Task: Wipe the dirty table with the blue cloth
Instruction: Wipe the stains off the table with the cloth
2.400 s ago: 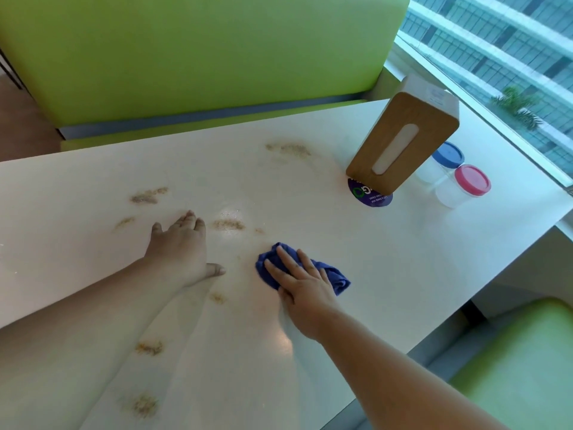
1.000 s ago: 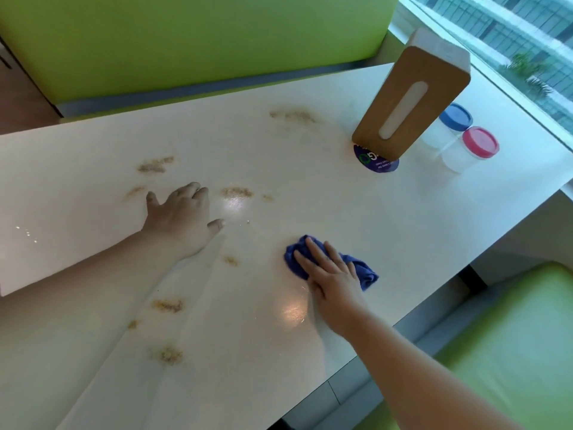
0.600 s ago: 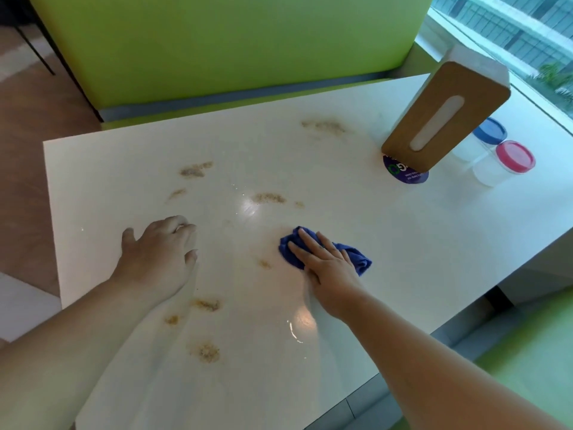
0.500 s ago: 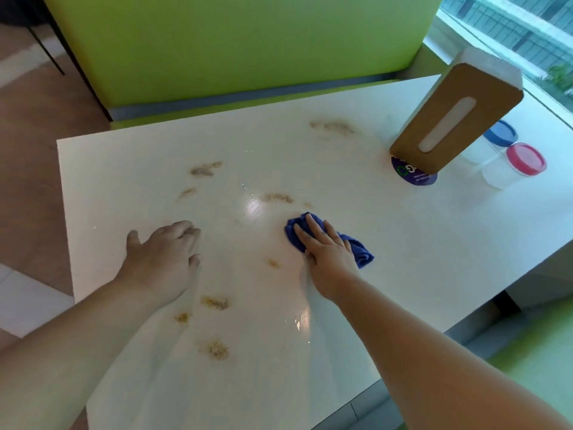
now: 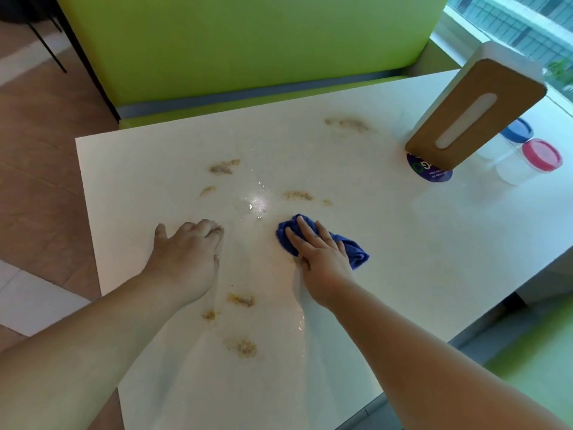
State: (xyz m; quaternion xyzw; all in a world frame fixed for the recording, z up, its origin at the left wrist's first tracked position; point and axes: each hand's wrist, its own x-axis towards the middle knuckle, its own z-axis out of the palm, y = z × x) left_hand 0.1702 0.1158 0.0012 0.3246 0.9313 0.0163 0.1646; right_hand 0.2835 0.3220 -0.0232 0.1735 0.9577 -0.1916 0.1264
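Observation:
A crumpled blue cloth (image 5: 356,251) lies near the middle of the white table (image 5: 434,231). My right hand (image 5: 322,256) presses flat on the cloth, fingers spread and pointing away from me. My left hand (image 5: 186,252) rests palm down on the bare table to the left, fingers curled slightly, holding nothing. Several brown smears mark the table: one (image 5: 221,167) at the far left, one (image 5: 297,195) just beyond the cloth, one (image 5: 347,124) at the far side, and more (image 5: 245,347) between my forearms.
A wooden tissue box (image 5: 474,116) stands tilted at the far right on a purple round sticker (image 5: 431,173). Behind it are two clear jars, one with a blue lid (image 5: 516,130), one with a pink lid (image 5: 541,155). A green bench (image 5: 248,41) lies beyond the table.
My right hand has slid the cloth left and away from me, over the small smear near the table's middle. My left hand has shifted left along the table. The view has swung left.

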